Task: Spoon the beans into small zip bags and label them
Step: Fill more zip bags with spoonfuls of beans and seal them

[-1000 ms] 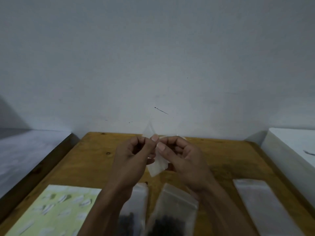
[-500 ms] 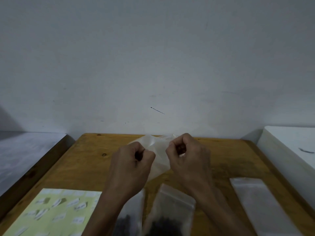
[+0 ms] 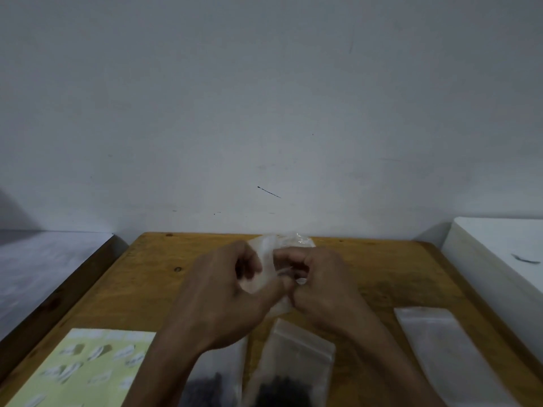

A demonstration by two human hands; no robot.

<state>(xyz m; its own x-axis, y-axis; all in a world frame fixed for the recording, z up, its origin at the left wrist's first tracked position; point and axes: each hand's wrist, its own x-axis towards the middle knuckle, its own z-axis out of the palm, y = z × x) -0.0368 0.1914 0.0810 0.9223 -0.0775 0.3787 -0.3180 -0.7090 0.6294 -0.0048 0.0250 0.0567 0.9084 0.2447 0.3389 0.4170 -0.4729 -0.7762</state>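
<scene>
Above the middle of the wooden table (image 3: 382,268), my left hand (image 3: 223,295) and my right hand (image 3: 323,286) both grip one small clear zip bag (image 3: 269,254), which is empty and crumpled between my fingers. Its top edge sticks up past my knuckles. Below my wrists two zip bags lie flat with dark beans in them: one (image 3: 293,365) under my right forearm, the other (image 3: 217,380) partly hidden by my left forearm. A pale green label sheet (image 3: 79,368) with several small white labels lies at the near left.
A stack of empty clear zip bags (image 3: 446,348) lies at the near right. A white box (image 3: 496,254) stands against the table's right edge. A grey surface (image 3: 38,265) lies lower at the left. A white wall rises behind the table.
My hands have moved closer together and a little lower, and the empty bag is more bunched between my fingers. The view has shifted slightly.
</scene>
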